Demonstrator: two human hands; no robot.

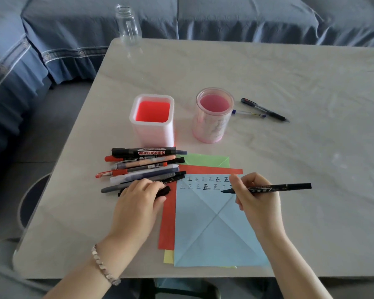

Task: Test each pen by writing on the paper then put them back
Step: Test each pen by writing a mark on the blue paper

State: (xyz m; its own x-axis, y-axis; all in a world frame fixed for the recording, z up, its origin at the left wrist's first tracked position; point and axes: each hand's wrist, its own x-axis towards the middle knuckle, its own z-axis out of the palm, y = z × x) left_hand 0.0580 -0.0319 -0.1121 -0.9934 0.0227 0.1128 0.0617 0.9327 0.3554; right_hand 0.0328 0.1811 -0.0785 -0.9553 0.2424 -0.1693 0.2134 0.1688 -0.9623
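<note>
- Right grip (257, 201) pinches a black marker (289, 187), its tip at the blue paper (214, 234), beside the written characters.
- Left grip (138, 199) curls round a black pen (165, 190) at the near edge of the pen pile (143, 169), left of the paper.
- Two pink holders (152, 119) stand farther back on the bench (289, 83).

Pale blue paper (214, 234) bears black and grey characters, with a red sheet (167, 223) at its nine o'clock, a green sheet (205, 160) at twelve, a yellow sheet (168, 256) at seven. The marker (289, 186) is black, the round holder (207, 128) pink
</note>
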